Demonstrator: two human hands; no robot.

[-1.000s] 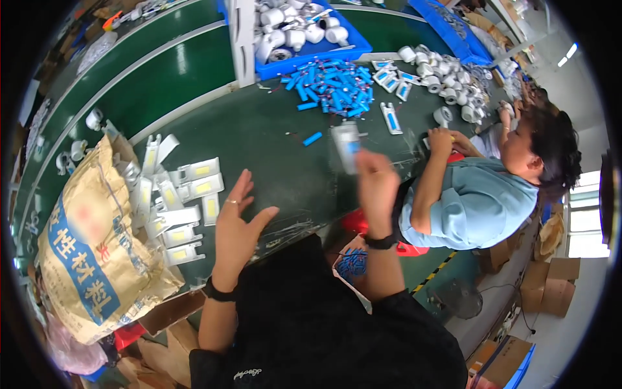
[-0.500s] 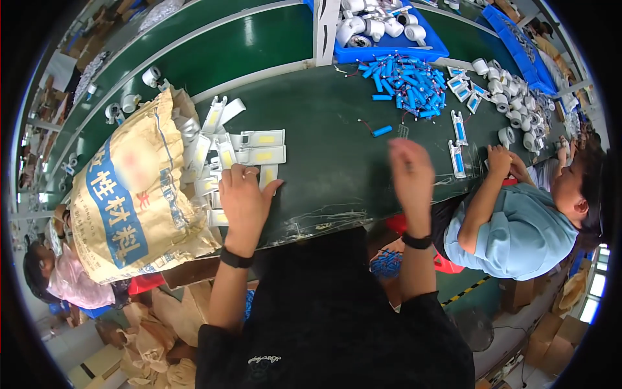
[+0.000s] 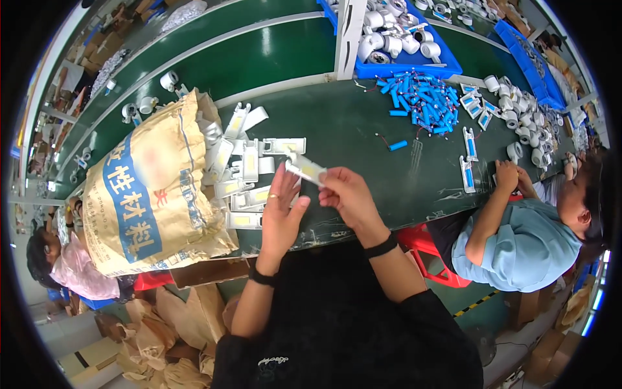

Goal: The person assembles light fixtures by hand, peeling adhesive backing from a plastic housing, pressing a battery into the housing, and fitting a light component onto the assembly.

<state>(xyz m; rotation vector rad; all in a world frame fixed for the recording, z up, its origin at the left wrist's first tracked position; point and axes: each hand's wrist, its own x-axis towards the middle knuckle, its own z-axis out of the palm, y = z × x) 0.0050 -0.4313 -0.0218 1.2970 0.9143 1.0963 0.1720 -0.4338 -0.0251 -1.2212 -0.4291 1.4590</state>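
Between thumb and fingers, my right hand (image 3: pixel 350 198) pinches the end of a white plastic light panel (image 3: pixel 306 170) with a yellow strip. The panel is tilted above the green tabletop. Close to its far end, my left hand (image 3: pixel 280 223) is raised, palm turned inward, its fingers stretched out and apart from the thumb. Whether those fingertips touch the panel, I cannot tell. Several similar white panels with yellow strips (image 3: pixel 250 162) lie in a loose pile left of and behind my left hand.
Left of the pile stands a large paper sack (image 3: pixel 139 188). Blue batteries with wires (image 3: pixel 421 100) are heaped at the back right, before a blue bin (image 3: pixel 414 65) of white lamp housings. A co-worker in a light blue shirt (image 3: pixel 518 240) sits at the right beside more housings.
My right hand has moved left from near the batteries and now holds a light panel. My left hand has lifted off the pile and shifted right. The view has shifted slightly.
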